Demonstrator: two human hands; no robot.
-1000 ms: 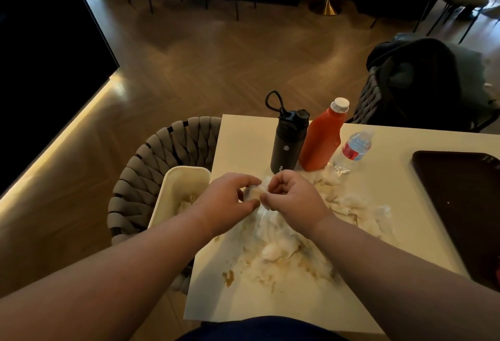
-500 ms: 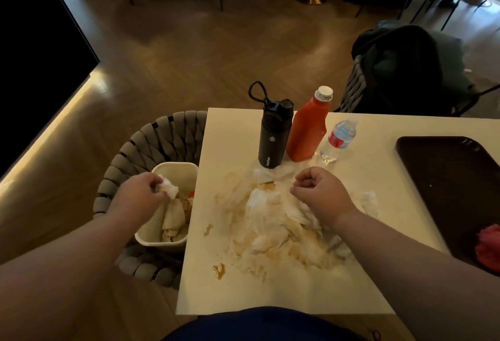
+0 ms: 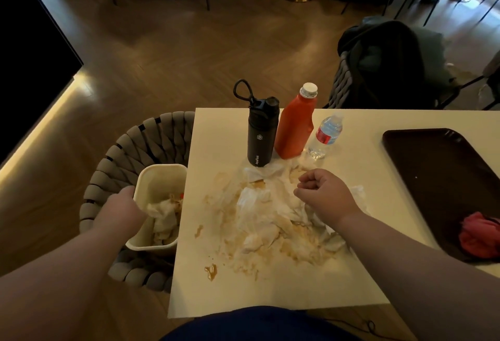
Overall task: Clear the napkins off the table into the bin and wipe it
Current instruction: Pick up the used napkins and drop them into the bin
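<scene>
Head view is showing soggy, brown-stained napkins (image 3: pixel 273 219) lying mid-tabletop (image 3: pixel 311 286), likely limp and tearing easily, so bunching them from the middle suits. Left hand (image 3: pixel 123 209) is gripping the bin (image 3: pixel 162 178) rim; right hand (image 3: pixel 323 196) is curling loosely closed over the pile. A black flask (image 3: pixel 261 135), ketchup bottle (image 3: pixel 296 126) and water bottle (image 3: pixel 326 135) are crowding the far edge.

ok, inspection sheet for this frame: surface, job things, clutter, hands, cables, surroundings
Surface: table smeared with brown stains.
Job's things: soiled napkins piled mid-table; bin on a woven chair at the table's left edge, napkins inside.
Clutter: black flask, red bottle, water bottle, dark tray holding a red cloth.
Hands: left hand on the bin's rim; right hand curled over the napkins.
Cables: nothing seen.
Surroundings: wood floor, chair draped with dark clothing.
</scene>
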